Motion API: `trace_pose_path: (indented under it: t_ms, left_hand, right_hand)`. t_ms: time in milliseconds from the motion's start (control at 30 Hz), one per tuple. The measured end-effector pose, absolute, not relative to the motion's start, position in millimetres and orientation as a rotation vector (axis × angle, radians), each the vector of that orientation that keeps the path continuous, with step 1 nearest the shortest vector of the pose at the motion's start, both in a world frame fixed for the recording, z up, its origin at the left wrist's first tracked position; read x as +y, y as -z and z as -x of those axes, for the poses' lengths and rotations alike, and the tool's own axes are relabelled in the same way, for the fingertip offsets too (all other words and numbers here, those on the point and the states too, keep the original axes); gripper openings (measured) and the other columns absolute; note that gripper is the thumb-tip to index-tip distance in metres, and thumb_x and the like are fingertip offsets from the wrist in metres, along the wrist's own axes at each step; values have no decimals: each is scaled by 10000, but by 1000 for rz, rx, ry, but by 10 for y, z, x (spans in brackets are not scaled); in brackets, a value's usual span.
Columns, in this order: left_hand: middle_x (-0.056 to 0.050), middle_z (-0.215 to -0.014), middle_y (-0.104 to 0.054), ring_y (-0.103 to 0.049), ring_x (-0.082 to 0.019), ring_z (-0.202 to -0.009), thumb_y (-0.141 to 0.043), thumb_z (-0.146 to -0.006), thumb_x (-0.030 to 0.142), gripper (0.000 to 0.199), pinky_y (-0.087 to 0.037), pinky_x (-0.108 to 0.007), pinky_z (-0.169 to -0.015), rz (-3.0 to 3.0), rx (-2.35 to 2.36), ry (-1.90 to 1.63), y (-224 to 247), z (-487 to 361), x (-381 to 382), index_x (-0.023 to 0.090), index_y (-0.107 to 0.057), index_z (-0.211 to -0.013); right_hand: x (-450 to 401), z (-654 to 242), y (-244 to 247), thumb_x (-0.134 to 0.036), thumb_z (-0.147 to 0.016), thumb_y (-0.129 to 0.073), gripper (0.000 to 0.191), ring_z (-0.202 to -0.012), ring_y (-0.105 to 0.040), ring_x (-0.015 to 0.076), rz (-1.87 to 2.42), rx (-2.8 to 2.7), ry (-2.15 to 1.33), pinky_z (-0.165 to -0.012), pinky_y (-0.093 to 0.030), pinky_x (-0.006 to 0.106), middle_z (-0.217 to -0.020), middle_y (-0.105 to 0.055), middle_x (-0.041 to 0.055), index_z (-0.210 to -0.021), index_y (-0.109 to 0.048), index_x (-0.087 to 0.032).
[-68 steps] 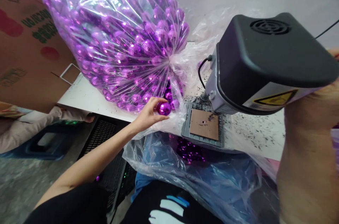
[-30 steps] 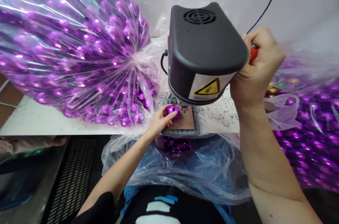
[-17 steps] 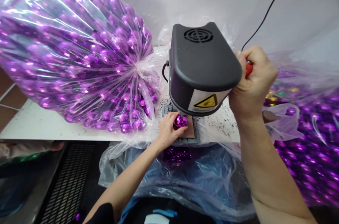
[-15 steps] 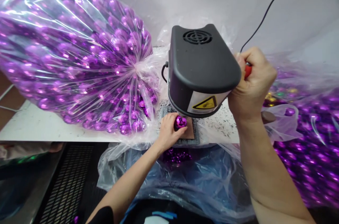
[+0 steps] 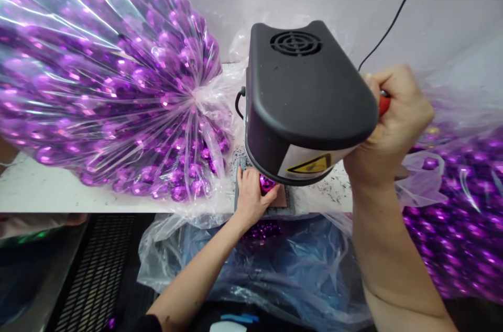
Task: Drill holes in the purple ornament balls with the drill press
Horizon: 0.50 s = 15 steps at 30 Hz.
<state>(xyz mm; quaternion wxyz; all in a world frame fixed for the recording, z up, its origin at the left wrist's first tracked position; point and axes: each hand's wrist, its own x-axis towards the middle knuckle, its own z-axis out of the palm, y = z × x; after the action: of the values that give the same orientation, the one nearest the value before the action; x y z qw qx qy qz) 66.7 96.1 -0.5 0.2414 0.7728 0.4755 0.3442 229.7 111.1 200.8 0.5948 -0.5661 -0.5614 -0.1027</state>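
A black machine (image 5: pixel 306 91) with a round vent and a yellow warning label stands at the middle. Its red handle (image 5: pixel 384 103) at the right is wrapped by the fingers of my right hand (image 5: pixel 393 117). Below the machine's front edge, my left hand (image 5: pixel 251 193) holds a shiny purple ball (image 5: pixel 267 181) between thumb and fingers, over a grey base plate (image 5: pixel 290 210) with a brown pad (image 5: pixel 281 199). The machine's head hides part of the ball and whatever lies under it.
A big clear bag of purple balls (image 5: pixel 129 91) fills the left of the white table (image 5: pixel 43 190). More bagged purple balls (image 5: pixel 463 217) lie at the right. An open plastic bag (image 5: pixel 310 253) hangs below the table's front edge, with purple pieces in it. Dark specks dot the tabletop.
My right hand and the handle have shifted right and slightly up in the view. The machine looks larger and covers more of the ball. My left hand still holds the ball.
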Motion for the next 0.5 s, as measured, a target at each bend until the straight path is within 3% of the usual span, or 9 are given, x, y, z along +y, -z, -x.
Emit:
trace_pose_path:
  t_ms: [200, 367, 500]
  left_hand:
    - [-68, -1008, -647, -564, -282, -1096, -667, -853, 376, 222, -354, -545, -1123, -2085, 1294, -868, 13, -666, 964, 239, -628, -1023]
    - [-75, -1078, -655, -553, -288, -1136, -664, -854, 372, 243, -331, -561, -1143, -2053, 1258, -847, 8, -662, 969, 247, -639, -1061]
    - [-75, -1085, -658, -556, -289, -1143, -670, -850, 360, 243, -339, -563, -1138, -2021, 1248, -849, -6, -660, 964, 246, -640, -1063]
  right_hand:
    - [1007, -2281, -1901, -243, -939, -483, 262, -610, -298, -29, 1289, -1301, 455, -594, -244, 152, -653, -342, -33, -731, -494, -85]
    - [861, -2264, -1783, -249, -941, -495, 263, -582, -332, -44, 1295, -1267, 683, -563, -276, 143, -677, -464, -20, -747, -568, -88]
    - [773, -2276, -1738, -257, -920, -523, 276, -553, -350, -21, 1337, -1270, 712, -540, -286, 172, -581, -365, -15, -711, -590, -89]
